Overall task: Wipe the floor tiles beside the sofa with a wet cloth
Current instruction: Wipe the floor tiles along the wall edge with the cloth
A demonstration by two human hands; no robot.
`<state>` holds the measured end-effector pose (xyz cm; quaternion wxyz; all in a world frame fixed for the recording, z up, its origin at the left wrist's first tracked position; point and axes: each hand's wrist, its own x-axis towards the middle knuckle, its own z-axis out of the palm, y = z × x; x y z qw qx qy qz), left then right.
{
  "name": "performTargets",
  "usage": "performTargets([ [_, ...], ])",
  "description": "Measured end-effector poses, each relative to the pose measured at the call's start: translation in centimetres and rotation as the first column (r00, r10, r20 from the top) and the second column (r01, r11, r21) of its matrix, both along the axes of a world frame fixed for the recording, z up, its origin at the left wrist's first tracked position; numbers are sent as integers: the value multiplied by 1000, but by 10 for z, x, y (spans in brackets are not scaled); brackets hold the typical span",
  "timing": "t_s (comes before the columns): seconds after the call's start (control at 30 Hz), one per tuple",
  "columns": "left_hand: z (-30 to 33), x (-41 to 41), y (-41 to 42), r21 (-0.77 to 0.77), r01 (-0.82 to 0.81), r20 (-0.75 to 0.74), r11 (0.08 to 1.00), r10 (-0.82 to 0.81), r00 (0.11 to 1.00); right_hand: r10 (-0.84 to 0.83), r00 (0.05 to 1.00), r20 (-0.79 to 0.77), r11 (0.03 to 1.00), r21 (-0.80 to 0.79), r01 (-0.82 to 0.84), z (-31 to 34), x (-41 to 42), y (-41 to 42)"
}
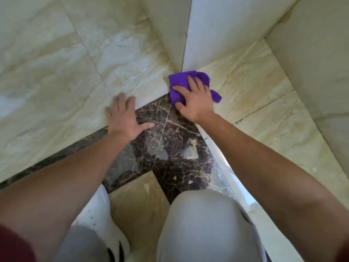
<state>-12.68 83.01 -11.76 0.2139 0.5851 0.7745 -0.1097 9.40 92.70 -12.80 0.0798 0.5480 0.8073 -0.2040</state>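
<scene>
A crumpled purple cloth (179,82) lies on the floor at the foot of a white wall corner. My right hand (194,103) presses flat on top of it, fingers spread over the fabric, at the edge of a dark brown marble tile strip (170,144). My left hand (124,118) rests palm down with fingers apart, half on the dark strip and half on a cream marble tile (66,72). It holds nothing. No sofa can be made out.
A white wall corner (207,35) rises just behind the cloth, with cream tiled surfaces (321,63) to its right. My grey-trousered knees (204,224) and a white shoe (98,220) are at the bottom of the view, over a cream tile.
</scene>
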Motion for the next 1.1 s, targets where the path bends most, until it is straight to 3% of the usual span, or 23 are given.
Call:
performTargets([
  [0.2, 9, -61, 4, -31, 128, 3, 991, -128, 992, 75, 983, 167, 991, 93, -91, 16, 3, 2],
  [0.27, 14, -78, 13, -18, 142, -16, 990, -143, 990, -13, 989, 147, 998, 57, 5, 23, -13, -6],
  [0.37, 14, -98, 26, -3, 186, -43, 983, -186, 982, -252, 967, -35, 968, -28, 251, 37, -30, -21],
  [0.43, 12, -111, 33, 28, 263, -26, 964, -262, 965, -117, 983, -140, 979, 149, 138, 38, -28, -32],
  [0.5, 9, -121, 42, 37, 339, -9, 940, -339, 941, 209, 972, -110, 940, 296, -168, 19, -9, -33],
  [0.53, 7, -128, 49, 19, 354, -7, 935, -354, 935, 331, 941, -65, 910, 285, -300, 6, -1, -28],
  [0.6, 3, -136, 57, -43, 333, -25, 942, -334, 942, 398, 917, 7, 896, 209, -391, -12, 9, -19],
  [0.7, -5, -147, 65, -129, 242, -9, 962, -245, 969, 248, 968, 38, 953, 171, -250, -18, -25, -16],
  [0.87, -11, -152, 68, -150, 233, 11, 961, -234, 972, -62, 998, 17, 987, 148, 59, -20, -101, -8],
  [1.0, -13, -167, 82, -78, 279, 23, 957, -279, 960, -91, 996, 0, 992, 92, 91, -15, -138, 44],
  [1.1, -13, -195, 111, -96, 213, 10, 972, -213, 977, -79, 997, -8, 994, 78, 80, -19, -165, 82],
])
